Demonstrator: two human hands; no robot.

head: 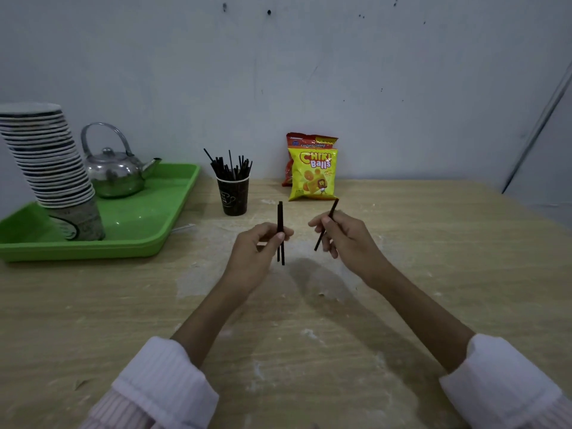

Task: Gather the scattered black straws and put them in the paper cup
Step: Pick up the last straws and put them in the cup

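Left hand (pixel 263 243) pinches two straws (pixel 281 224) upright; right hand (pixel 343 235) pinches one straw (pixel 328 222), tilted. Both above table (pixel 433 274) centre. Cup (pixel 232 195), already holding straws, near back edge. Straws light, thin, stiff, likely slippery; mid-length grip suits.

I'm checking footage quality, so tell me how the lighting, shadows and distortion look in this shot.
Head view: dim, flat lighting; soft shadows of the arms fall on the table below the left hand and right hand; bright glare spots on the kettle and green tray; wide-angle bending curves the stack of cups; the sleeves look slightly soft.
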